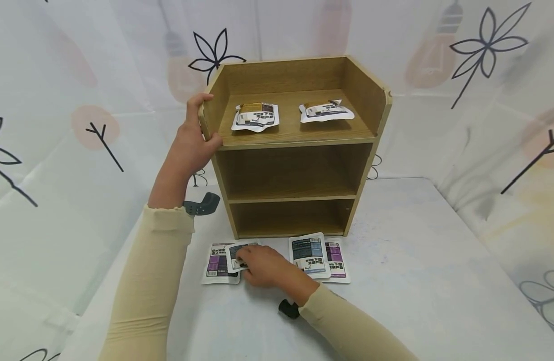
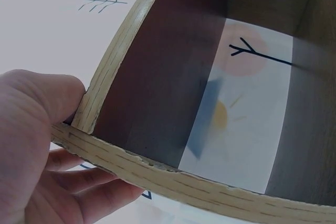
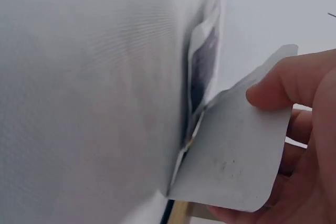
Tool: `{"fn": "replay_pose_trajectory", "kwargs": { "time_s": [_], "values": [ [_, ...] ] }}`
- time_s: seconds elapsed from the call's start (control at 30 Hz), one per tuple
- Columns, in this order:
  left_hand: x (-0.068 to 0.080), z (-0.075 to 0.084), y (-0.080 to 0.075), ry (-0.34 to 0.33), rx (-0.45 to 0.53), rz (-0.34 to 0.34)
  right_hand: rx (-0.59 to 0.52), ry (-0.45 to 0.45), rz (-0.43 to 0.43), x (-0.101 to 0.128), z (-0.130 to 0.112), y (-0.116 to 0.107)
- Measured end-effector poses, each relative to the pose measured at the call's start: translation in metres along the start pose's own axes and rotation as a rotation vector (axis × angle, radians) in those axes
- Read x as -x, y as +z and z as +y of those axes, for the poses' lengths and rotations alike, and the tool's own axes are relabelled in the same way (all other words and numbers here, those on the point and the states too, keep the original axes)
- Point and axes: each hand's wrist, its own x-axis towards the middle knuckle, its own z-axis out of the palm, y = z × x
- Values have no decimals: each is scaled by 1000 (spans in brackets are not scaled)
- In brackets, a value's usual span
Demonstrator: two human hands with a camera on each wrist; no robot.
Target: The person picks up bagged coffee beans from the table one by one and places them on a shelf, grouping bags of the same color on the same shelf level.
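The left hand [image 1: 193,143] grips the front left corner of the wooden shelf unit [image 1: 295,150], thumb over the top edge of the side panel and fingers curled beneath the top shelf board — the left wrist view shows the same clasp from below. The right hand [image 1: 263,265] lies on the white table [image 1: 416,281] at six o'clock of the unit, fingers pinching a small sachet [image 1: 237,255] whose edge is lifted off a purple-labelled sachet [image 1: 219,265] lying flat under it. At three o'clock of that hand lie two more overlapping packets [image 1: 319,256]. Up on the top shelf — at twelve o'clock — rest two packets [image 1: 295,114], well apart from each other.
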Motion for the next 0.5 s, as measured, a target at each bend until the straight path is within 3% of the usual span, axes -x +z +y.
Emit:
{"fn": "replay_pose_trajectory", "kwargs": {
  "time_s": [0.2, 0.5],
  "values": [
    [1, 1, 0, -13, -3, -6, -11, -15, 24, 8, 0, -13],
    [1, 3, 0, -18, -5, -11, 66, -39, 171, 16, 3, -30]
  ]
}}
